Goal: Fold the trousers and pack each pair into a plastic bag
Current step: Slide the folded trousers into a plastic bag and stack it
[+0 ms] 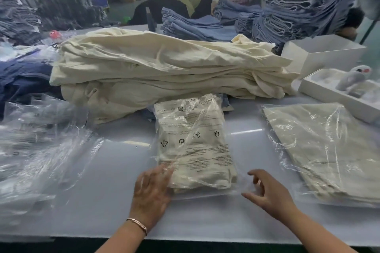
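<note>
We are looking down at a folded cream pair of trousers [197, 170] lying inside a printed plastic bag [191, 129] at the middle of the pale table [115, 181]. Our left hand [151, 193] is lying flat with straight fingers against the bag's near left corner. Our right hand [269, 191] is hovering just beside the bag's open near edge, fingers loosely spread and gripping nothing that we can make out. A tall heap of unfolded cream trousers [164, 68] is crowding the table right behind the bag. Empty clear bags [37, 146] are lying to the left, a packed bag [329, 150] to the right, white boxes [320, 55] beyond it, and blue denim stacks [195, 24] at the back.
</note>
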A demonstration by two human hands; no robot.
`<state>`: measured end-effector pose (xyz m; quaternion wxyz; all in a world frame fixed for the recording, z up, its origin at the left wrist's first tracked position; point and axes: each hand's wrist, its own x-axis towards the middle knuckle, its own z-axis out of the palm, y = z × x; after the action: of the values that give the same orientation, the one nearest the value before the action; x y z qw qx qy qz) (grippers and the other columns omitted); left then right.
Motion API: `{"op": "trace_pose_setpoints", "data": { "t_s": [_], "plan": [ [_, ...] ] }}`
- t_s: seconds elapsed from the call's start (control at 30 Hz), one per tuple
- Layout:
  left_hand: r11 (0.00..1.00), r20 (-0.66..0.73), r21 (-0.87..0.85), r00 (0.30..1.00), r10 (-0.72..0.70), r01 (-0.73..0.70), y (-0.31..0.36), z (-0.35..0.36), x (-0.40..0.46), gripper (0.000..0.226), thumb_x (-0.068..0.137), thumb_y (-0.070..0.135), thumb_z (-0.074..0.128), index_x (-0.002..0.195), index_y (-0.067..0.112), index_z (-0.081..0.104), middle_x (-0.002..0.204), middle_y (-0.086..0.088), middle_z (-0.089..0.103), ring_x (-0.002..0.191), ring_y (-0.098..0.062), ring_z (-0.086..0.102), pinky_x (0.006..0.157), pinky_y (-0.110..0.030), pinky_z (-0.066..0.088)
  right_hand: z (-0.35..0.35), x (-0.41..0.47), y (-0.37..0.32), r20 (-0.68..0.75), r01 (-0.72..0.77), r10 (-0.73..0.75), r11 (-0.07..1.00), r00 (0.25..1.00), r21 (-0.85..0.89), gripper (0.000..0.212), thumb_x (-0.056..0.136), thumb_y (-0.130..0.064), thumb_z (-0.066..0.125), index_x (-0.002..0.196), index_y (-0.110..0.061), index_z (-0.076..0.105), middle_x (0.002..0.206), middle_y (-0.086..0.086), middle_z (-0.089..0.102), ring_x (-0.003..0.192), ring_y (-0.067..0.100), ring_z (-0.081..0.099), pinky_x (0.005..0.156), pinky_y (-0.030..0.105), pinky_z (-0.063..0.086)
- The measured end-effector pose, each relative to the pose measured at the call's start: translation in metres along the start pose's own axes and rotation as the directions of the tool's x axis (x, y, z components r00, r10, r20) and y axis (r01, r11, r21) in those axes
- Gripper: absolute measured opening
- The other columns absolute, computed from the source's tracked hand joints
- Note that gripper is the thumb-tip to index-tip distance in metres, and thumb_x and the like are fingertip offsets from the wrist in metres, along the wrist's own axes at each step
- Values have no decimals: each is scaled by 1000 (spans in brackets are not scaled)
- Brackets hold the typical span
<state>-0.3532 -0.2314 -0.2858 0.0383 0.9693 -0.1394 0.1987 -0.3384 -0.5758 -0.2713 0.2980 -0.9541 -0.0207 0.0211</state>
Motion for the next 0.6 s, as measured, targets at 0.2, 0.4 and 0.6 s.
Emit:
{"op": "trace_pose_setpoints", "data": {
  "t_s": [0.2,0.4,0.6],
  "plan": [
    [947,169,-134,948,-269,293,-39,-19,-34,60,75,7,75,132,18,58,105,-11,56,74,-25,60,49,-33,53,9,5,-16,69,-291,312,754,948,589,17,81,4,71,97,-2,66,70,12,65,51,17,60,49,24,52],
    [805,288,-387,888,-358,450,-40,-22,-40,34,97,18,48,131,24,47,79,-1,56,62,-18,51,55,-26,38,2,-2,-24,119,-413,499,536,859,736,13,80,10,68,91,8,62,68,20,66,50,23,65,54,27,54],
    [657,287,-436,787,-546,615,-57,-25,-49,17,86,14,64,85,26,53,86,2,52,68,-17,56,55,-25,40,2,-23,-34,369,-600,488,504,791,621,14,83,-4,71,90,7,65,70,19,70,58,23,67,59,30,52]
  ]
}}
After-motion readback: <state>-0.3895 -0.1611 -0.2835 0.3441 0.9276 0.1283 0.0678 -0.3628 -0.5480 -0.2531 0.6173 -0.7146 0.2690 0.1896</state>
